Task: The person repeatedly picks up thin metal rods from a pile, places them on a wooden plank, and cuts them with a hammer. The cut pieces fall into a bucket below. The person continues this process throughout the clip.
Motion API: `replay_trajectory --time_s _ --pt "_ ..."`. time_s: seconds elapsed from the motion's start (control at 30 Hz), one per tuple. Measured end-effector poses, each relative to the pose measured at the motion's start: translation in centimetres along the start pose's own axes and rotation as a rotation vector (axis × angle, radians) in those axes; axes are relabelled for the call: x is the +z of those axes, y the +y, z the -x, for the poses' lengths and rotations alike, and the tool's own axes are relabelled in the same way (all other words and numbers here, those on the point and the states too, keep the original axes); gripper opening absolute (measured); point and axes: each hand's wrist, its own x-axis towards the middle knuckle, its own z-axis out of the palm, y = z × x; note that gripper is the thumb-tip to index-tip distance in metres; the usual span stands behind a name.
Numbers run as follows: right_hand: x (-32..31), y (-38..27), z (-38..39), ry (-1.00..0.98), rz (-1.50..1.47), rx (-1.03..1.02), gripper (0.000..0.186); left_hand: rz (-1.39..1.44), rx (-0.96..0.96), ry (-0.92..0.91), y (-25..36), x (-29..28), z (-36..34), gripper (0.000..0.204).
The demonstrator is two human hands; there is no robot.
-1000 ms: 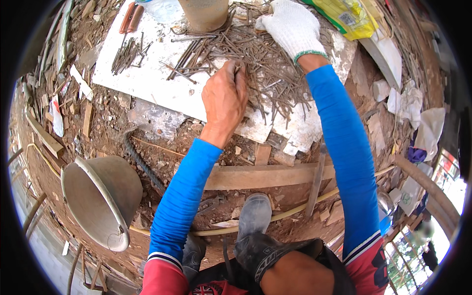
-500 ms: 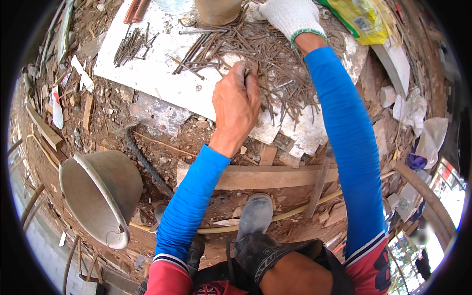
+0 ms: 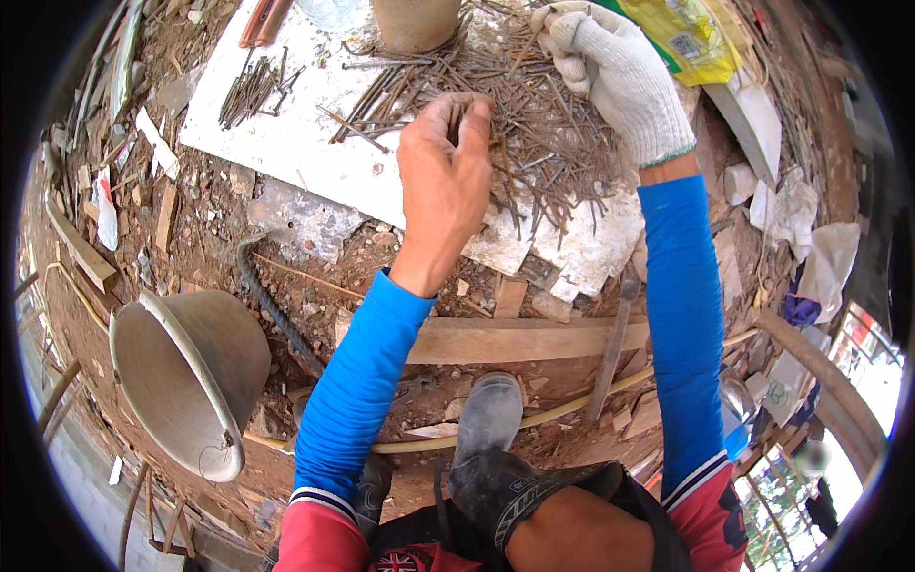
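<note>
A heap of rusty nails (image 3: 543,153) covers much of a white board (image 3: 272,148), with a smaller bunch (image 3: 253,95) at its left. My bare left hand (image 3: 443,176) is closed over the heap's lower left part; what its curled fingers hold is hidden. My right hand (image 3: 620,91), in a white knit glove, is curled at the heap's upper right, fingertips pinched around something too small to make out. A muddy cylindrical container (image 3: 415,19) stands at the top, beside red-handled pliers (image 3: 267,19) and a yellow-green bag (image 3: 696,43).
A grey bucket (image 3: 238,357) lies tipped at lower left, near a dark bent bar (image 3: 276,305). A timber plank (image 3: 515,340), a yellow hose (image 3: 572,407) and my boot (image 3: 486,419) are below the board. Rubble, wood scraps and white cloths (image 3: 791,214) surround it.
My right hand has shifted right and turned, so its curled fingers and thumb now show. My left hand has risen slightly over the nails.
</note>
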Motion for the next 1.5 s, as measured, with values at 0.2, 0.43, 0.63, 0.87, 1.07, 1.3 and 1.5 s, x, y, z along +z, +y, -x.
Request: replay_trajectory --time_s 0.2,0.43,0.63,0.87,1.07,1.3,1.5 --pt "-1.2 1.5 3.3 -0.097 0.058 -0.077 0.023 0.410 -0.265 -0.217 4.6 -0.3 -0.1 0.029" --pt "0.7 0.1 7.1 -0.022 0.209 -0.004 0.027 0.184 -0.176 -0.280 6.6 -4.1 3.0 0.031" --pt "0.1 2.5 10.2 0.173 0.402 0.083 0.026 -0.422 -0.107 0.267 10.1 -20.5 11.1 0.027" --pt "5.3 5.3 4.8 0.099 1.106 -0.336 0.031 -1.057 -0.481 0.509 7.6 -36.0 17.7 0.029" --pt "9.1 7.1 -1.0 -0.020 1.368 -0.837 0.021 -1.520 -0.059 0.680 7.7 -31.0 16.9 0.034" --pt "6.8 8.3 -2.1 -0.123 1.532 -0.746 0.027 -0.944 0.262 0.368 9.5 -16.4 7.6 0.019" --pt "4.7 8.6 -0.4 -0.088 1.413 -0.862 0.025 -0.896 0.211 0.142 -2.0 -11.1 -3.3 0.025"
